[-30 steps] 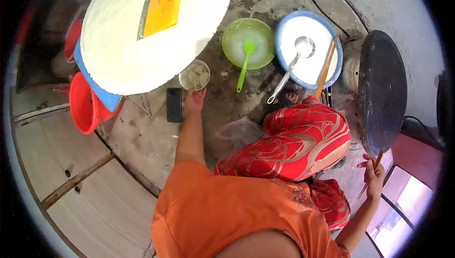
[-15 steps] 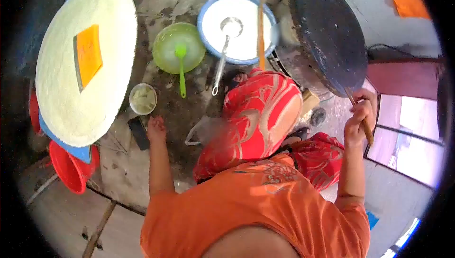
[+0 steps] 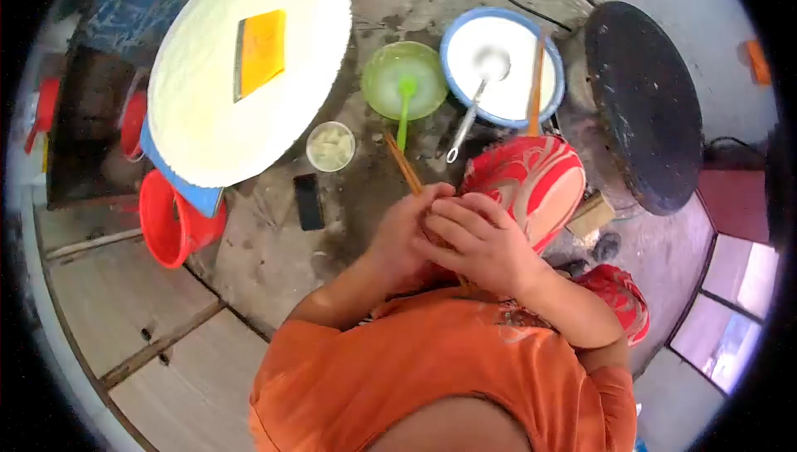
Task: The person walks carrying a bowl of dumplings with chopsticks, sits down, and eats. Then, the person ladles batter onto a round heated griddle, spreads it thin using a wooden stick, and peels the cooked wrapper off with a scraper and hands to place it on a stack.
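My left hand (image 3: 407, 236) and my right hand (image 3: 481, 243) meet in front of my lap, closed together around thin wooden sticks (image 3: 403, 161). The tips of the sticks point up and left past my fingers; the gripped part is hidden. Ahead of them is a green bowl (image 3: 378, 66) of cloudy liquid with a green ladle (image 3: 404, 120) in it. Beside it, a blue-rimmed basin (image 3: 446, 45) of white batter holds a metal ladle (image 3: 469, 120) and a flat wooden stick (image 3: 536, 87). A round black griddle (image 3: 643, 103) stands at the right.
At left, a large pale round sheet (image 3: 191, 120) carries an orange-and-dark scraper (image 3: 264, 52). A red bucket (image 3: 166, 224) stands below it. A small tub (image 3: 330, 146) with pale pieces and a black phone (image 3: 308, 201) lie on the floor. A wood block (image 3: 591, 215) is near the griddle.
My right hand has come from the griddle's edge to my lap, bringing the stick-like tool. My left hand has moved from beside the phone to meet it. The view has shifted left.
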`<move>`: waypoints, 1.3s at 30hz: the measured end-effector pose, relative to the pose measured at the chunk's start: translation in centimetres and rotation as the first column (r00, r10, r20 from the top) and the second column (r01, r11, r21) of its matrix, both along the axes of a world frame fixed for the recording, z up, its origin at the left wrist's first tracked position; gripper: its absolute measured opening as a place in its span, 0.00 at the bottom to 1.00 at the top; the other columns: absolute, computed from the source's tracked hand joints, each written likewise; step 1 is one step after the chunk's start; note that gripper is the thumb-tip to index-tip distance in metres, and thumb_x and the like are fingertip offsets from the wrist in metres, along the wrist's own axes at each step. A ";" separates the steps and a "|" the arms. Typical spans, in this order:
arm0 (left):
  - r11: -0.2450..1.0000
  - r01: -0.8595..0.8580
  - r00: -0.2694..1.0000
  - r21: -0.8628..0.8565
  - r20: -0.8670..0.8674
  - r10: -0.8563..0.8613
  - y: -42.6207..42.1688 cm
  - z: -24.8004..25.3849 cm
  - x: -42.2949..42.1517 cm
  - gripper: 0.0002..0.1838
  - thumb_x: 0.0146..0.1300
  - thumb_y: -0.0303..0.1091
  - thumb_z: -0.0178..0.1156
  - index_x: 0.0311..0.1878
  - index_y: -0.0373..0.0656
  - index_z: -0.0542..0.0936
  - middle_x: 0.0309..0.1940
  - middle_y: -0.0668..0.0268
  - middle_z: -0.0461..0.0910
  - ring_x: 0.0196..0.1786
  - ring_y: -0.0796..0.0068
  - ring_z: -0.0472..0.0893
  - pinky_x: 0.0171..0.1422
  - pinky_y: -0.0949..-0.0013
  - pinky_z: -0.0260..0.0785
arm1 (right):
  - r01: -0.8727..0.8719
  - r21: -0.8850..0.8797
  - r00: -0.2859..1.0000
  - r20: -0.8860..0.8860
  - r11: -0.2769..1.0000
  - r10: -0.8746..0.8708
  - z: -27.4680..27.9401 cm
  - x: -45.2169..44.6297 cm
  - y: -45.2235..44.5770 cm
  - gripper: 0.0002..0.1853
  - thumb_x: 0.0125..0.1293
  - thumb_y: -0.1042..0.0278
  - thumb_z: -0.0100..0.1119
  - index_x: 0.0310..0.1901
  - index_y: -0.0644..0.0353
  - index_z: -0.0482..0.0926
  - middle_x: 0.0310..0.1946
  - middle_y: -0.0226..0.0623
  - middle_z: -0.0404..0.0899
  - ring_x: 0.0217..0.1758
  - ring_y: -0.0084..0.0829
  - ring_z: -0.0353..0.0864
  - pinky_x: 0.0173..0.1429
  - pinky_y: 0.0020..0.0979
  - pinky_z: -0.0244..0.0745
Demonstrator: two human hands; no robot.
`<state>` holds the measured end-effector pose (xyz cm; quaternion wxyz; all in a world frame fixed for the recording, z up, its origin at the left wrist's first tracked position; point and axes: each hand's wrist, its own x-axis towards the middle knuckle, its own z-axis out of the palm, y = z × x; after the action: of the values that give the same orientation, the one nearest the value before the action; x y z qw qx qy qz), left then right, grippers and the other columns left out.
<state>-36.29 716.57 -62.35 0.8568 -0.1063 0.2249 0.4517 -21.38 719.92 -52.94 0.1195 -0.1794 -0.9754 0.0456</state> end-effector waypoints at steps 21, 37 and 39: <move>0.846 0.170 -0.830 -0.505 -0.536 -0.153 6.8 -29.6 -13.5 0.10 0.59 0.28 0.49 0.39 0.37 0.77 0.45 0.51 0.72 0.45 0.51 0.76 0.45 0.58 0.72 | 0.784 -0.184 0.593 -0.062 0.593 -0.803 0.2 11.9 0.3 0.20 0.51 0.75 0.59 0.49 0.60 0.74 0.46 0.41 0.73 0.51 0.41 0.70 0.57 0.37 0.59; 0.538 0.602 0.088 0.590 -0.719 0.690 5.2 -0.7 7.8 0.11 0.49 0.26 0.64 0.37 0.40 0.76 0.33 0.65 0.74 0.31 0.78 0.73 0.33 0.76 0.67 | 0.693 -0.680 0.280 -0.049 0.237 -0.959 -4.0 16.1 -1.7 0.17 0.49 0.57 0.68 0.29 0.59 0.72 0.19 0.31 0.70 0.23 0.27 0.71 0.29 0.28 0.68; 0.447 0.656 0.189 0.608 -0.706 0.683 4.1 2.8 10.2 0.12 0.48 0.24 0.65 0.36 0.38 0.74 0.31 0.66 0.72 0.29 0.78 0.71 0.34 0.76 0.65 | 0.751 -0.618 0.275 -0.029 0.233 -0.961 -2.9 15.4 -1.9 0.15 0.49 0.59 0.67 0.26 0.59 0.72 0.17 0.33 0.70 0.20 0.31 0.73 0.27 0.31 0.68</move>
<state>-26.06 720.69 -59.52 0.3907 0.6754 0.4336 0.4507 -5.94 717.98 -55.85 0.2737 -0.7078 -0.6009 0.2511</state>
